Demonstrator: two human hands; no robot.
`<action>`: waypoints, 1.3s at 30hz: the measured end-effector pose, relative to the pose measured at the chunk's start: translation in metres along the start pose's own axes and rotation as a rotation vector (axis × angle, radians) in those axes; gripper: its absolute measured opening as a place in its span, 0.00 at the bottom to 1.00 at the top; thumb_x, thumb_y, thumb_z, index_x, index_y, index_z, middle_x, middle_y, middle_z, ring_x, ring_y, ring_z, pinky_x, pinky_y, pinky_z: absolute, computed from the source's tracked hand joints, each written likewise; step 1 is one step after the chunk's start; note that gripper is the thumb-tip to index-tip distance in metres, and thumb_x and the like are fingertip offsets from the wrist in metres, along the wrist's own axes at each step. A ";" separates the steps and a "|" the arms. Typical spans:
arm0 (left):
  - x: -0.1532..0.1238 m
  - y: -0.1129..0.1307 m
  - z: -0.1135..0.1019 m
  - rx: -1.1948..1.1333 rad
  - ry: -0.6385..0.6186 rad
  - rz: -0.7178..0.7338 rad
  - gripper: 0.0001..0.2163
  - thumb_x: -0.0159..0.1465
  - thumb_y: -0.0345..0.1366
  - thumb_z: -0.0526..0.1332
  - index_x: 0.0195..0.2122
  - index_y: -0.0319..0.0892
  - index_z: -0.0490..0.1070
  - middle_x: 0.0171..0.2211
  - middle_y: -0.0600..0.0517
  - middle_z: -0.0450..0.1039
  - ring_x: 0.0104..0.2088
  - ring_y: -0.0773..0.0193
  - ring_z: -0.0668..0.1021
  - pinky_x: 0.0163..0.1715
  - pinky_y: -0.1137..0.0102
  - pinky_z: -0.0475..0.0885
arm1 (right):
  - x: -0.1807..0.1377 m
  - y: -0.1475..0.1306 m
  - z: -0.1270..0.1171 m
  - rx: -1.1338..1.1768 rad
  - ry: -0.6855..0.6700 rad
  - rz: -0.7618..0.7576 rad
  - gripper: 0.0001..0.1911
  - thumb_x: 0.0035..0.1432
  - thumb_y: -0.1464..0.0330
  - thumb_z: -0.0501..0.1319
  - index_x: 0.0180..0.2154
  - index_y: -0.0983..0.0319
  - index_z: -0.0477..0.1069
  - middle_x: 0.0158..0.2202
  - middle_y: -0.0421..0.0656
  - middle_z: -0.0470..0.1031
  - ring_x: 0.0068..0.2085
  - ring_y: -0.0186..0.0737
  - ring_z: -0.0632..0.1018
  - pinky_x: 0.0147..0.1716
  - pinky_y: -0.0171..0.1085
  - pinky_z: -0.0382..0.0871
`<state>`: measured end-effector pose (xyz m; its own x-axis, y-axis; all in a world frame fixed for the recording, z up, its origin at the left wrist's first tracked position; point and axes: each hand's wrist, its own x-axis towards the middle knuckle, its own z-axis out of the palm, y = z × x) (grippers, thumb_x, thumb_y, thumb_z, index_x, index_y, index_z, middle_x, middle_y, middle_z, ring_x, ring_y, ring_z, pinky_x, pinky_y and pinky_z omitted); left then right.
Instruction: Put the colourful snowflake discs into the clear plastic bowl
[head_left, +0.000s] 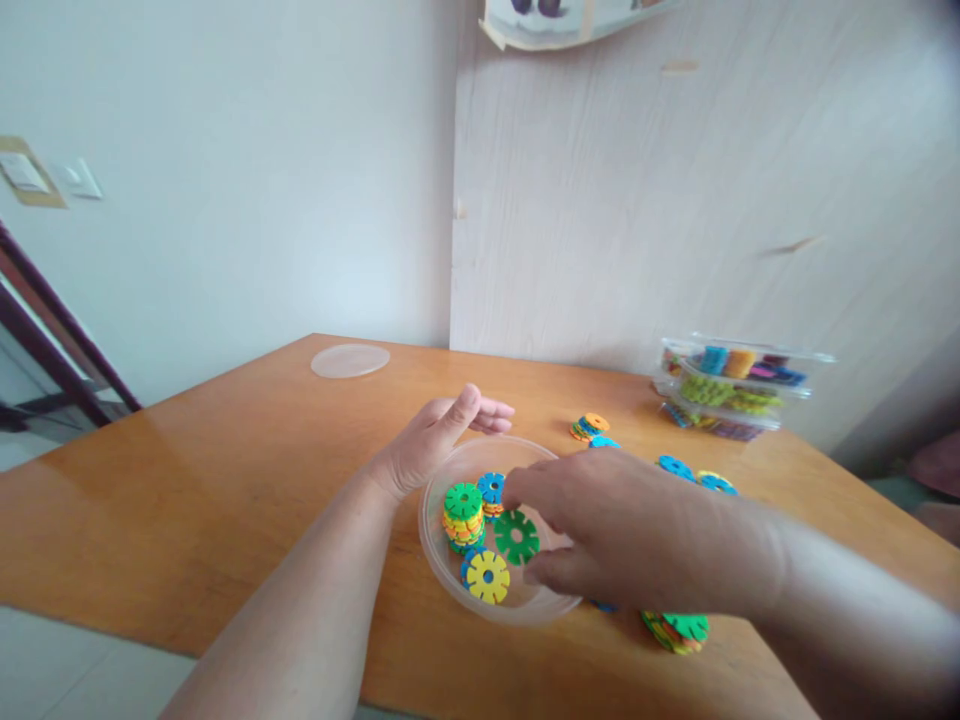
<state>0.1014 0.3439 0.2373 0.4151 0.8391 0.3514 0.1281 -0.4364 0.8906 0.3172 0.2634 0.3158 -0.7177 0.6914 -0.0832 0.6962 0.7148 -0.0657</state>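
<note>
1 grn disc (504, 541) by R hand (607, 525) fingertips, can't tell if gripped; L hand (435, 435) unclenched by bowl (531, 606).

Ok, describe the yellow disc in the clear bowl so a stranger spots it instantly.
On the wooden table, find the clear round bowl. At its near side, in front of the green-topped stack, is the notched yellow disc, the only one there showing a full yellow face.

Brown table (225, 480) before pale walls (262, 180)
</note>
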 end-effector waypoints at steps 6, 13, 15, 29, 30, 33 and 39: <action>0.000 0.002 0.000 -0.005 -0.006 -0.006 0.39 0.69 0.65 0.40 0.51 0.37 0.78 0.47 0.40 0.82 0.50 0.51 0.81 0.57 0.54 0.69 | 0.010 -0.002 -0.003 0.090 -0.058 -0.013 0.13 0.58 0.61 0.63 0.44 0.57 0.77 0.33 0.41 0.80 0.32 0.40 0.77 0.28 0.36 0.57; 0.001 -0.001 0.001 -0.005 -0.002 0.016 0.39 0.68 0.65 0.41 0.51 0.37 0.78 0.47 0.41 0.82 0.49 0.52 0.82 0.57 0.54 0.70 | -0.044 0.039 -0.003 0.093 0.046 0.190 0.06 0.62 0.65 0.60 0.38 0.57 0.76 0.29 0.39 0.77 0.27 0.35 0.74 0.26 0.35 0.57; 0.002 -0.002 0.001 0.001 -0.004 0.018 0.39 0.68 0.65 0.41 0.51 0.38 0.78 0.47 0.42 0.82 0.49 0.52 0.82 0.57 0.54 0.70 | -0.055 0.044 0.006 0.077 0.013 0.209 0.07 0.63 0.64 0.60 0.36 0.56 0.76 0.30 0.39 0.78 0.29 0.37 0.75 0.28 0.36 0.58; 0.001 0.004 0.001 0.031 0.000 0.016 0.40 0.68 0.66 0.39 0.50 0.38 0.78 0.47 0.42 0.82 0.49 0.53 0.81 0.57 0.55 0.70 | -0.060 0.043 0.039 0.104 -0.029 0.233 0.09 0.57 0.68 0.63 0.41 0.56 0.76 0.42 0.43 0.81 0.42 0.46 0.80 0.38 0.40 0.65; 0.001 0.003 0.001 0.031 -0.001 0.016 0.40 0.68 0.66 0.39 0.50 0.38 0.78 0.46 0.42 0.82 0.49 0.53 0.81 0.57 0.55 0.70 | -0.060 0.044 0.037 0.103 -0.024 0.238 0.09 0.57 0.67 0.63 0.42 0.56 0.76 0.42 0.43 0.81 0.41 0.46 0.80 0.37 0.40 0.65; 0.001 0.003 0.001 0.030 0.001 0.015 0.40 0.68 0.66 0.39 0.50 0.37 0.78 0.46 0.41 0.82 0.49 0.52 0.81 0.57 0.54 0.70 | -0.055 0.041 0.036 0.106 -0.047 0.231 0.11 0.55 0.68 0.64 0.42 0.56 0.76 0.42 0.43 0.81 0.41 0.47 0.80 0.36 0.39 0.64; 0.000 0.002 0.002 0.004 0.001 0.016 0.38 0.68 0.65 0.41 0.50 0.38 0.78 0.47 0.41 0.82 0.50 0.53 0.81 0.57 0.54 0.70 | -0.049 0.036 0.037 0.117 -0.090 0.248 0.10 0.54 0.72 0.62 0.38 0.56 0.77 0.39 0.42 0.82 0.38 0.44 0.80 0.33 0.37 0.64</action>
<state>0.1031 0.3428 0.2384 0.4158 0.8327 0.3657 0.1253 -0.4507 0.8838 0.3780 0.2509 0.2811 -0.5250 0.8277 -0.1983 0.8509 0.5047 -0.1458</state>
